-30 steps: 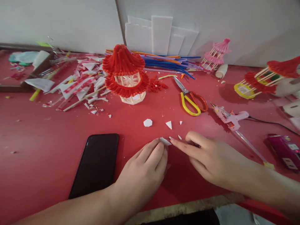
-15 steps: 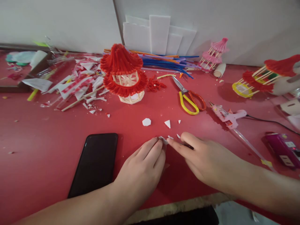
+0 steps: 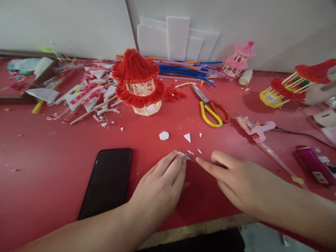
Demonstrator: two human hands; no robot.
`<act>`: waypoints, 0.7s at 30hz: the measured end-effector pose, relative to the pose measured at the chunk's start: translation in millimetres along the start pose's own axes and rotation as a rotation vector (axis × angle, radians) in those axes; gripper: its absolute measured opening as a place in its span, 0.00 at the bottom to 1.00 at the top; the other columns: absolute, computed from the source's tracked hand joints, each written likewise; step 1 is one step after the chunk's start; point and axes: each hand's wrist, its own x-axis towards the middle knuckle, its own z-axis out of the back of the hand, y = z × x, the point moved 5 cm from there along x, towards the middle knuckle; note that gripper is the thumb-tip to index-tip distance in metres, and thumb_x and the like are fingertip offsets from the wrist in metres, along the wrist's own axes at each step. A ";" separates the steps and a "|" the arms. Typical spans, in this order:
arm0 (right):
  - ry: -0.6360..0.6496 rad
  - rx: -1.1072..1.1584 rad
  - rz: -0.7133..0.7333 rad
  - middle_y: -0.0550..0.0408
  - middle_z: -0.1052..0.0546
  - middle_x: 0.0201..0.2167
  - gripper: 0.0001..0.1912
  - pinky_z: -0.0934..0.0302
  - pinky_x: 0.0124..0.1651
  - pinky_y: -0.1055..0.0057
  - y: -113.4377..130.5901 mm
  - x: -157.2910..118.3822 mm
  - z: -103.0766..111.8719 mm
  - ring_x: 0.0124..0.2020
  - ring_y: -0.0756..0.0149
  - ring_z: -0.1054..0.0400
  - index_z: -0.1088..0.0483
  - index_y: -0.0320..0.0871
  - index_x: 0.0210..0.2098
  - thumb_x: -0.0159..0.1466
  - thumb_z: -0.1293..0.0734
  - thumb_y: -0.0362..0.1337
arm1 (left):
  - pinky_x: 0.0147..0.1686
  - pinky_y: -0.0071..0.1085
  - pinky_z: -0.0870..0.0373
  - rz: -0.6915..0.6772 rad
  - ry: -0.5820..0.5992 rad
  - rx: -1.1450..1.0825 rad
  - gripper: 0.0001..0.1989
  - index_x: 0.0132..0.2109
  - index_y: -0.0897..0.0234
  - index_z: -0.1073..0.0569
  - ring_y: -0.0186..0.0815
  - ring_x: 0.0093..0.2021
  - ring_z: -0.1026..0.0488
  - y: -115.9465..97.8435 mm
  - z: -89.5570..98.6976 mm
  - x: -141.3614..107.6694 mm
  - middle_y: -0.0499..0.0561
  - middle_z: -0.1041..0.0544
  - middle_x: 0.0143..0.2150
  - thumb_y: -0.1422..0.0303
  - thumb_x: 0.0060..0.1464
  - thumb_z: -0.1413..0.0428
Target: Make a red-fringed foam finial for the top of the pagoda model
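Observation:
My left hand [image 3: 161, 182] presses a small white piece [image 3: 183, 156] against the red table with its fingertips. To the right of it, my right hand [image 3: 233, 180] grips a thin dark blade or tool, mostly hidden by the fingers, whose tip reaches to the white piece. Small white slivers [image 3: 190, 153] lie just beyond the fingertips. Farther back are a white octagonal piece [image 3: 164, 135] and a white triangular piece [image 3: 187, 137].
A black phone [image 3: 106, 183] lies left of my left hand. Scissors [image 3: 210, 108], a pink glue gun [image 3: 254, 129] and a purple box [image 3: 316, 166] are at the right. Behind stand a red pagoda-like model [image 3: 139, 84] and white scraps [image 3: 84, 91].
My right hand has moved a little to the right, away from my left hand. More of the white piece and the thin tool now shows. My left hand has stayed nearly in place.

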 end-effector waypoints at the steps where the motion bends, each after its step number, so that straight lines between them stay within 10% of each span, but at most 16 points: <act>1: -0.011 0.014 0.008 0.52 0.29 0.30 0.30 0.47 0.20 0.71 -0.6 -2.1 1.9 0.25 0.68 0.38 0.36 0.41 0.63 0.61 0.42 0.26 | 0.51 0.45 0.21 -0.002 0.002 -0.004 0.17 0.54 0.79 0.26 0.53 0.53 0.24 0.1 -0.1 0.5 0.63 0.20 0.49 0.71 0.64 0.51; 7: -0.158 0.126 -0.073 0.48 0.27 0.36 0.27 0.35 0.29 0.69 -2.6 0.0 7.4 0.30 0.65 0.34 0.36 0.42 0.63 0.66 0.44 0.29 | 0.51 0.44 0.21 -0.006 -0.004 0.007 0.19 0.54 0.82 0.27 0.53 0.52 0.23 -0.9 2.5 3.8 0.65 0.20 0.50 0.70 0.63 0.49; 21: -0.046 0.081 -0.010 0.48 0.29 0.38 0.27 0.34 0.29 0.71 7.7 9.7 -4.4 0.30 0.68 0.33 0.37 0.37 0.63 0.66 0.46 0.28 | 0.49 0.43 0.20 -0.019 -0.010 0.018 0.17 0.52 0.81 0.25 0.51 0.49 0.22 -0.4 3.5 3.2 0.63 0.19 0.47 0.71 0.63 0.50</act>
